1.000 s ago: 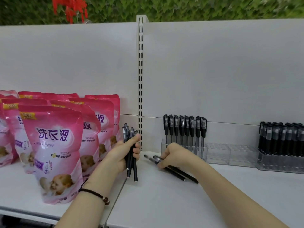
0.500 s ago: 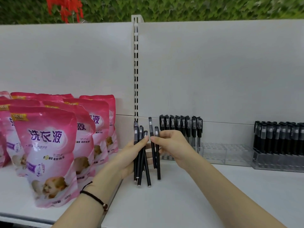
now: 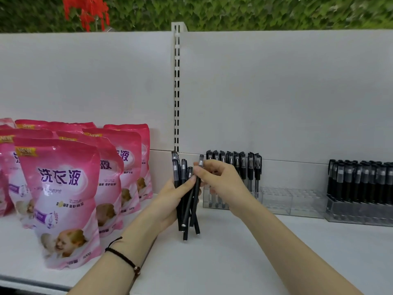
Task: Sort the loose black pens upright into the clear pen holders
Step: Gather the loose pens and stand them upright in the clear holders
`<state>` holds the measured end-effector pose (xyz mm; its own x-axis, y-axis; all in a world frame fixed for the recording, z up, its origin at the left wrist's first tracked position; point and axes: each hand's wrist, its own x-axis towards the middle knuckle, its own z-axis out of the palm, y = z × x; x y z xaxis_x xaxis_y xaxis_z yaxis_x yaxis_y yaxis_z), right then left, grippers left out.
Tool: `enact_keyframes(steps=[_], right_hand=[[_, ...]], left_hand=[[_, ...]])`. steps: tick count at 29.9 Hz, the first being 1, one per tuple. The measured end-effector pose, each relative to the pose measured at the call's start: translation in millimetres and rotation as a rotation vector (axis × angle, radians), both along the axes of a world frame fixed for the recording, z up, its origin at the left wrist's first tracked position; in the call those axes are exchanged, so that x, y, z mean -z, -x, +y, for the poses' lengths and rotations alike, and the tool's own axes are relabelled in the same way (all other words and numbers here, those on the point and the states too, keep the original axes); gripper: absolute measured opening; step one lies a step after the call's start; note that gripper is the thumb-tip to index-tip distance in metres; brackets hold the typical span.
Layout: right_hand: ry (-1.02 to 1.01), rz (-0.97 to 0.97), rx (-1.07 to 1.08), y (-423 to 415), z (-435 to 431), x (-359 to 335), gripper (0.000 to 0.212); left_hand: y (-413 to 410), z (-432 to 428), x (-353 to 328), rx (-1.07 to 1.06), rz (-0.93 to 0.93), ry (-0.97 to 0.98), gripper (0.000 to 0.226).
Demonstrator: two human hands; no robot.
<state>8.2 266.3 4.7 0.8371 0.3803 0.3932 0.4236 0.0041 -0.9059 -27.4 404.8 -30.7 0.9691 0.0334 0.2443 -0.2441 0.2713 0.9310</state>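
My left hand (image 3: pixel 170 199) grips a bundle of several black pens (image 3: pixel 184 209) held upright above the white shelf. My right hand (image 3: pixel 221 182) meets the bundle from the right and pinches one black pen (image 3: pixel 197 184) against it. Just behind my right hand stands a clear pen holder (image 3: pixel 274 201) with several black pens (image 3: pixel 234 165) upright in its left part; its right part holds none. A second clear holder (image 3: pixel 359 213) at the far right is packed with upright black pens (image 3: pixel 361 179).
Pink detergent pouches (image 3: pixel 61 194) stand in rows on the left of the white shelf (image 3: pixel 234 262). A slotted upright post (image 3: pixel 176 90) divides the white back panel. Green foliage and red flowers (image 3: pixel 85 9) show above the panel.
My right hand lifted two pens off the shelf and brought them to the bundle in my left hand. The bundle has grown, and the pens now stand together.
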Motion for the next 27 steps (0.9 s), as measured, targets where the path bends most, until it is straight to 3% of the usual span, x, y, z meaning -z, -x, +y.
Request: enact_keyframes(steps=[7,12,15,21,24,27], right_hand=[[-0.138,-0.022,0.016,7,-3,-5,0.019],[-0.152,-0.138,0.043,7,-2,-6,0.055],[-0.083,-0.171,0.05,5,-2,-8,0.037],[0.053,-0.129,0.018,-6,-14,2,0.019],[0.161,-0.182,0.179,-14,-21,10,0.015],[0.458,-0.32,0.337,-19,-29,15,0.014]], left_hand=[[3,-7,2,0.078,-0.115,-0.044,0.05],[-3,-9,0,-0.129,-0.216,-0.192,0.03],[-5,-7,1,-0.178,-0.2,-0.23,0.01],[-8,-7,16,-0.075,-0.033,-0.262,0.006],[-8,-6,17,-0.083,0.018,-0.24,0.008],[-7,-4,15,-0.147,0.041,-0.259,0.013]])
